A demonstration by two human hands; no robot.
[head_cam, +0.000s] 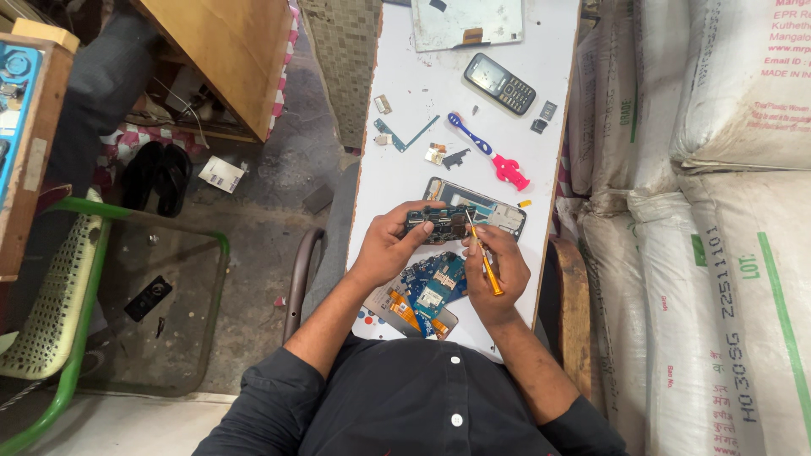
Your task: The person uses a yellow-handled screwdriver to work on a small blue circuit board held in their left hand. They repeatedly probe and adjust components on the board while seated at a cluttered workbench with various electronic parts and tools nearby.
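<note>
My left hand (387,247) grips a dark green phone circuit board (438,223) by its left end, just above the white table (405,173). My right hand (498,268) holds an orange-handled screwdriver (485,260), its thin tip touching the board's right part. Behind the board lies an opened phone frame (498,213). Under my wrists rests a blue circuit board (435,285) with orange flex cables on a grey plate.
Farther up the table lie a black keypad phone (499,83), a blue-and-pink toothbrush (490,152), a teal flex part (401,135), small loose parts and a grey panel (466,21). White sacks (718,211) stack on the right. A green chair (68,287) and sandals stand left.
</note>
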